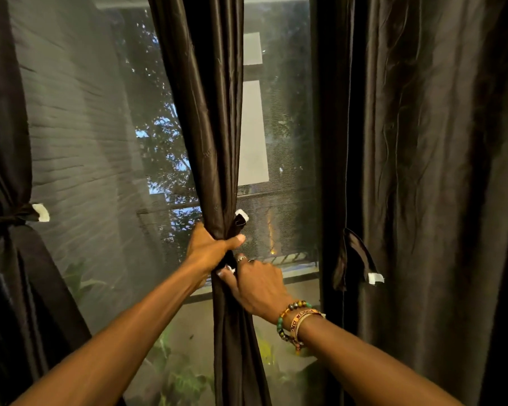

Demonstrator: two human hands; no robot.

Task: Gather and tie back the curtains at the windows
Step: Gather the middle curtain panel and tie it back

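Fig.: L hand (208, 247), fingers wrapped round bunched mid curtain (214, 142); R hand (255, 279) just below, fingers pinching tie (228, 269); left curtain (3, 177) already tied, right curtain (423, 171) loose.

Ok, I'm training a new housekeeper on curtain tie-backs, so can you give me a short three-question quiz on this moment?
1. True or false: the left curtain is already tied back.
2. The left hand grips: A the middle curtain; B a cord; C a rod.
3. Fill in: the right hand pinches the middle curtain's ___.
Key: 1 true; 2 A; 3 tie-back strap.
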